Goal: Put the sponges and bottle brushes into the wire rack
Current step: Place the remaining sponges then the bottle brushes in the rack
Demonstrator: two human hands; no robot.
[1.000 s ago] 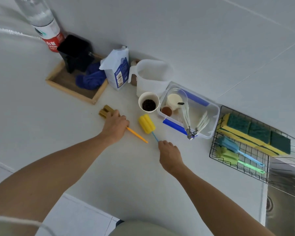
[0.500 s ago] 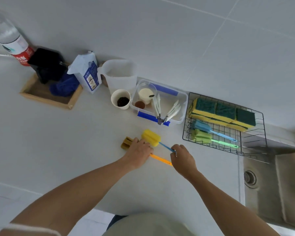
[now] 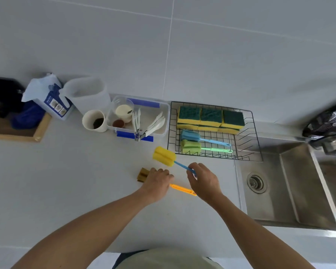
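Observation:
My right hand (image 3: 204, 181) grips the blue handle of a bottle brush with a yellow sponge head (image 3: 164, 156), lifted just left of the black wire rack (image 3: 254, 133). My left hand (image 3: 156, 182) holds a second brush by its orange handle (image 3: 181, 189); its brown sponge head (image 3: 143, 174) sticks out to the left of the fingers. Inside the rack lie several yellow-and-green sponges (image 3: 210, 119) along the back, a blue brush (image 3: 190, 135) and a green brush (image 3: 191, 146) in front.
A clear plastic tub (image 3: 163, 109) with utensils stands left of the rack, beside a white cup (image 3: 94, 121), a jug (image 3: 87, 94) and a blue-white bag (image 3: 49, 96). A wooden tray (image 3: 37, 133) is at far left. A steel sink (image 3: 291, 183) lies right.
Both hands have moved toward the rack, each carrying its brush; the yellow head now lies close to the rack's left edge. The view has swung to the right.

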